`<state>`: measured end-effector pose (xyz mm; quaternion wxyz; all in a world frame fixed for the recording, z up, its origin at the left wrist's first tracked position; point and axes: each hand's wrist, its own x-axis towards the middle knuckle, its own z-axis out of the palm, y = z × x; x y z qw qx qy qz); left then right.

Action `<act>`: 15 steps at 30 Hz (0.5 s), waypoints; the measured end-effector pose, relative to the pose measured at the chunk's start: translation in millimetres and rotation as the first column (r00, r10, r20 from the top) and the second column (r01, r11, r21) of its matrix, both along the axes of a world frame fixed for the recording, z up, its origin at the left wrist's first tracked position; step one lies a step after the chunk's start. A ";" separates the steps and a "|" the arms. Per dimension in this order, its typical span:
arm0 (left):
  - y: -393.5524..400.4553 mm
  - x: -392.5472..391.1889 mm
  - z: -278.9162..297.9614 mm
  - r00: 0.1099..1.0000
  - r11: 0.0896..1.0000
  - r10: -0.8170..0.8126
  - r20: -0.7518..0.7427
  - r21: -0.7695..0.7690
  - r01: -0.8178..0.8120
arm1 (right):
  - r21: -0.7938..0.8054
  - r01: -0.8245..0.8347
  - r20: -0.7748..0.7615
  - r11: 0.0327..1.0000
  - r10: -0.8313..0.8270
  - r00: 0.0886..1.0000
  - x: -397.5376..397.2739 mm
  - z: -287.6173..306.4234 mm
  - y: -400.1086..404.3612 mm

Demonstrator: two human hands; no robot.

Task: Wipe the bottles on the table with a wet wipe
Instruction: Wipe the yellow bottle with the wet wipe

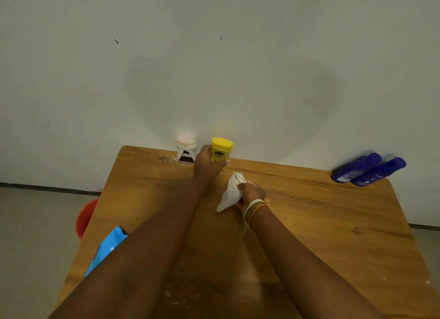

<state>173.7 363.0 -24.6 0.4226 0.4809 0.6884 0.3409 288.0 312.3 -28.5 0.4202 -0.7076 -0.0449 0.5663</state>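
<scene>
My left hand [207, 162] grips a yellow bottle [221, 150] that stands upright at the far edge of the wooden table [333, 223], by the wall. Just left of it stands a white jar [186, 150] with a black label. My right hand [252, 196] holds a crumpled white wet wipe [231, 192] above the table, a little in front of the yellow bottle and not touching it. Two dark blue bottles [367, 169] lie side by side at the far right corner.
A blue wipes packet [107, 249] lies at the table's left edge, partly under my left forearm. A red round object [85, 217] sits on the floor beyond the left edge. White powdery marks dot the tabletop. The wall stands right behind the table.
</scene>
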 end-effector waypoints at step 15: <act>-45.0 -0.7 22.8 0.934 0.987 -0.123 0.335 -0.059 0.151 | 0.162 0.016 -0.156 0.987 0.009 0.988 16.5 58.5 -28.6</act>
